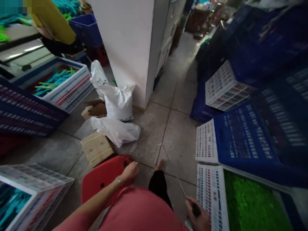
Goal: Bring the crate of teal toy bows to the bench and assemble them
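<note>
My left hand [130,173], with a bracelet at the wrist, is closed at the right edge of a red plastic stool [96,183]; its fingertips are partly hidden. The stool's top shows small dark holes. At the lower right, my right hand [199,215] is wrapped round the black handle of a long thin metal hook [178,180]. The hook's rod slants up and left over the floor tiles, ending in a small bent tip.
White sacks [119,101] and a strapped carton [97,148] lie by a white pillar [125,48]. Stacked crates [207,139] line the right side, one holding green pieces [255,203]. More crates [74,86] stand left, near a person in yellow [54,22]. Tiled floor [178,128] runs between.
</note>
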Action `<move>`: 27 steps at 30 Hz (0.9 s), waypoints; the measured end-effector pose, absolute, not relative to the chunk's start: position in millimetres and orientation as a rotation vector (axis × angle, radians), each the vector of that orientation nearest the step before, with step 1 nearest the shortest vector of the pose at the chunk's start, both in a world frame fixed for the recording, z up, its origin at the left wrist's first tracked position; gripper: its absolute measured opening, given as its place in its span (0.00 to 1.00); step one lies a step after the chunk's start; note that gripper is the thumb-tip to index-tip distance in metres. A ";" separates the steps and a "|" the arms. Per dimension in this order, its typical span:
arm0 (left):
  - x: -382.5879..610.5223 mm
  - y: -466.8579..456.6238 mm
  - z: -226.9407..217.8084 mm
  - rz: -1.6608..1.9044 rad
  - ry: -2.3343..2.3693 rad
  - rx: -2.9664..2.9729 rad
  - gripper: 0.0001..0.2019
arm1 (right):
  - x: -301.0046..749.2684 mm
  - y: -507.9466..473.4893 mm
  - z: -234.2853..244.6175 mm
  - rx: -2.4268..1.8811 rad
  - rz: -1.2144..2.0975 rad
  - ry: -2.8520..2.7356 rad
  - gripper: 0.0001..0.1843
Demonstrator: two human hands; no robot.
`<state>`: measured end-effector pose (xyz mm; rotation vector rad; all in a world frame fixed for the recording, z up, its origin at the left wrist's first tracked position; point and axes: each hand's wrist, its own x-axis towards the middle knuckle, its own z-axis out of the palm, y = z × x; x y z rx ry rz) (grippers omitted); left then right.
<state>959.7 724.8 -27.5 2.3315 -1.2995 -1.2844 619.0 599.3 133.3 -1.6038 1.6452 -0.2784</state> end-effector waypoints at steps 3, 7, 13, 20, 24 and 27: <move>938.5 637.5 -8.0 -1.074 -1.414 2.111 0.33 | 686.3 500.9 120.8 -1.783 -0.087 1.250 0.26; 940.0 546.3 15.4 -0.873 -1.406 2.000 0.29 | 788.6 397.1 129.2 -1.858 0.137 0.728 0.19; 1011.5 475.0 5.9 -1.038 -1.001 2.361 0.14 | 916.5 274.7 126.3 -1.526 0.531 0.384 0.24; 1115.9 430.1 -49.6 -1.088 -0.540 2.392 0.13 | 1050.9 135.1 7.0 -1.745 0.509 0.788 0.34; 1162.8 428.4 -82.9 -1.083 -0.128 2.439 0.15 | 1117.6 99.0 -69.7 -2.208 0.970 0.562 0.21; 1185.7 434.6 -116.9 -1.072 0.209 2.481 0.16 | 1171.9 88.8 -131.4 -2.332 1.158 0.300 0.13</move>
